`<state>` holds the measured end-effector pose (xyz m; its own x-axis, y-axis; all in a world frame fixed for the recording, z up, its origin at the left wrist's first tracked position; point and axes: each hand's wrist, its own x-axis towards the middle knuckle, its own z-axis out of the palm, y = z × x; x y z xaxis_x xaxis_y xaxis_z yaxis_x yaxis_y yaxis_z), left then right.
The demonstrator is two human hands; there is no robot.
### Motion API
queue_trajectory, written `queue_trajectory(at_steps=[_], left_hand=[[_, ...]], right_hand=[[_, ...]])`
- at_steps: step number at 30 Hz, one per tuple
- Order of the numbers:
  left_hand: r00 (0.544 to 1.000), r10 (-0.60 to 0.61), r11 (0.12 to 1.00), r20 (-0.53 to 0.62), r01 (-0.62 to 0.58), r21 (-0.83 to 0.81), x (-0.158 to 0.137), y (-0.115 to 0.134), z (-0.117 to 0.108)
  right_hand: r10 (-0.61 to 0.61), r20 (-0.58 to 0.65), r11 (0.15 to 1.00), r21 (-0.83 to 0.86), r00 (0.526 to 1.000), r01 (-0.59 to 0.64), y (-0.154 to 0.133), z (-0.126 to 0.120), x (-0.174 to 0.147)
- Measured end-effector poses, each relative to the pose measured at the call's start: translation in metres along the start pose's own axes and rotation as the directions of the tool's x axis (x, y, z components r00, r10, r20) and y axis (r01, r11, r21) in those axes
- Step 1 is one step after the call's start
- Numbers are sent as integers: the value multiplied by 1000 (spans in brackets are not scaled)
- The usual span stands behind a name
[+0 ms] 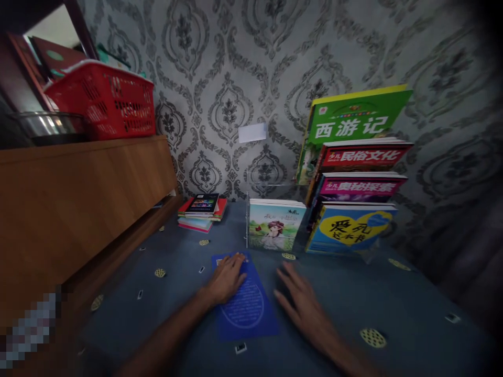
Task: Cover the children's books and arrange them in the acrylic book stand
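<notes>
A blue book (245, 314) with pale printed text inside a curved outline lies flat on the dark grey-blue cloth. My left hand (227, 278) rests on its upper part, fingers stretched out over the cover. Just right of the book is my right hand (301, 296), fingers apart and holding nothing, slightly blurred; I cannot tell whether it touches the cloth. Beyond the hands, a book with a girl on its cover (275, 225) stands in a clear rack. To its right, a blue book with a yellow heart (351, 230) stands in the front tier.
Behind it rise a magenta book (361, 186), a red book (365, 156) and a tall green book (353, 123). A small book pile (202, 209) lies at the back left. A wooden cabinet (86, 193) with a red basket (106, 102) and metal bowl (49, 125) borders the left.
</notes>
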<state>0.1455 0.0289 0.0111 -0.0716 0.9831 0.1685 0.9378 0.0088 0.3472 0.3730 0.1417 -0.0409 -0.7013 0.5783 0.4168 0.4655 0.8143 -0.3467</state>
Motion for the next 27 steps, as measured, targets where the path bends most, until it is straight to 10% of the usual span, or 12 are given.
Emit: queue_trajectory(at_steps=[10, 16, 27], left_hand=[[971, -130, 954, -201, 178, 242, 31, -61, -34], [873, -248, 870, -420, 391, 301, 92, -95, -71], [810, -494, 748, -317, 582, 320, 142, -113, -98]], right_hand=[[-166, 394, 986, 83, 904, 146, -111, 8, 43], [-130, 365, 991, 78, 922, 109, -124, 23, 58], [-186, 307, 980, 131, 933, 152, -113, 23, 53]])
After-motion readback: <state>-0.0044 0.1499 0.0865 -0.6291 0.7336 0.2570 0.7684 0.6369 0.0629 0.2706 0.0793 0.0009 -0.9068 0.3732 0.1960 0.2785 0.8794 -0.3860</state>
